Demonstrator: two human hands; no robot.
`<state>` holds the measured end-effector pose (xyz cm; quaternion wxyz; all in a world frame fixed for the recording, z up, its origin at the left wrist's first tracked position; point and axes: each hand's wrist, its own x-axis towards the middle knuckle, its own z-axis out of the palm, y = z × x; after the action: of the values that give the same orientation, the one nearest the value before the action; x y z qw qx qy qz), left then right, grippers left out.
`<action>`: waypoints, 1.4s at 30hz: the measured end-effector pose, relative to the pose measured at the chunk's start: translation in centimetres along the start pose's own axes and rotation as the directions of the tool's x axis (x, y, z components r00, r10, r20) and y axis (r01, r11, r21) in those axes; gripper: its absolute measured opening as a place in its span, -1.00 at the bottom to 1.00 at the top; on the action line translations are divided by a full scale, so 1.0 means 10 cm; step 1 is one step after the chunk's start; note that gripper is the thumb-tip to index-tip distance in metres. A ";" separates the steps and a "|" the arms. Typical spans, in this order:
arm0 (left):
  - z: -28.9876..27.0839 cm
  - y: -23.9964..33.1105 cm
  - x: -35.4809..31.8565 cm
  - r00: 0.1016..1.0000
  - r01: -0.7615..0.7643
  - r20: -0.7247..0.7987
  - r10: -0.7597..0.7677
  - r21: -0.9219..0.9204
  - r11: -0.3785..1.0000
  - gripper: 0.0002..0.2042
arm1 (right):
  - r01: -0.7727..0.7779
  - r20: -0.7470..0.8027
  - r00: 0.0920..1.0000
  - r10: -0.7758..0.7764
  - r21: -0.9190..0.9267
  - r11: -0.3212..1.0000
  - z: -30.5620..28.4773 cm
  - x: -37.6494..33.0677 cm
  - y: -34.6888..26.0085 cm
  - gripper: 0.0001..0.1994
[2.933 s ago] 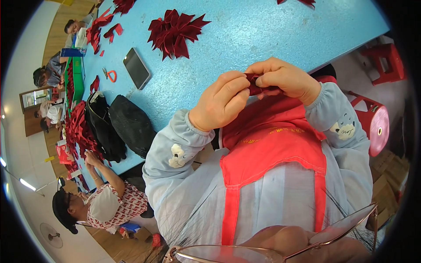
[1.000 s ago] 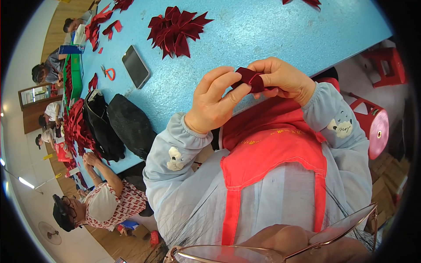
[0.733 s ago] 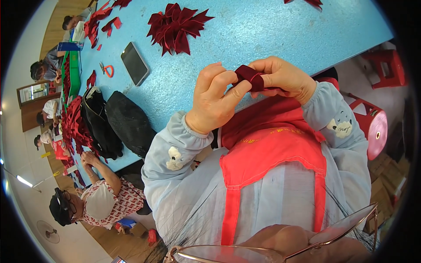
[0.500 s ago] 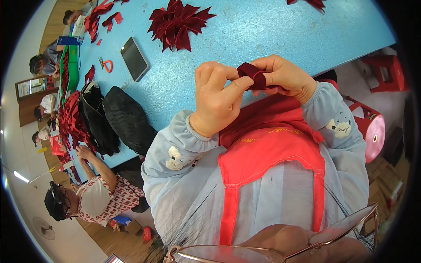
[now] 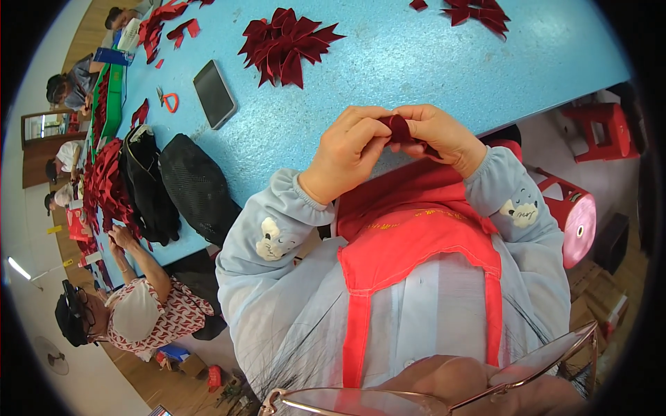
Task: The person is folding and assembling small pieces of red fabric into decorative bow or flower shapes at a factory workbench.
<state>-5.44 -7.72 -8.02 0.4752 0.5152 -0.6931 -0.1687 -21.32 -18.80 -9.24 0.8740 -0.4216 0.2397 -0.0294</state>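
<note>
A dark red velvet ribbon (image 5: 397,129) is folded between my two hands, just over the near edge of the blue table (image 5: 388,62). My left hand (image 5: 350,149) pinches its left side with thumb and curled fingers. On the other side my right hand (image 5: 444,137) grips it, and a short end shows below the fingers. The fingers hide much of the fold. Beyond my hands lies a pile of dark red velvet bows (image 5: 288,47); more bows (image 5: 479,14) lie at the far right.
A phone (image 5: 214,94) and orange-handled scissors (image 5: 168,100) lie left of the bows. Nearer are black bags (image 5: 199,186) beside a heap of red ribbon (image 5: 105,184). A co-worker (image 5: 149,305) sits at the left. A red stool (image 5: 600,132) stands at the right.
My hands have come closer together, and the ribbon loop that stood up between them is now mostly covered by fingers. The view has shifted slightly, showing more of the far-right bows.
</note>
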 end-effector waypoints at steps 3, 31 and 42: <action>0.01 -0.01 0.00 0.994 0.090 -0.065 -0.092 -0.037 0.995 -0.88 | 0.105 -0.140 0.983 -0.120 -0.111 0.988 0.09 -0.01 0.01 -0.89; 0.01 -0.05 0.00 0.878 0.293 -0.281 -0.387 -0.323 0.900 -0.92 | 0.491 -0.013 0.789 -0.614 -0.587 0.643 0.06 0.01 -0.02 -0.93; 0.03 -0.02 -0.03 0.909 0.194 -0.316 -0.271 -0.255 0.947 -0.89 | 0.417 -0.038 0.905 -0.425 -0.125 0.900 0.10 -0.03 -0.02 -0.88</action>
<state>-5.59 -7.63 -8.45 0.6198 0.5607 -0.5091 -0.2056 -21.16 -18.12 -8.46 0.8134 -0.5113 0.1723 -0.2175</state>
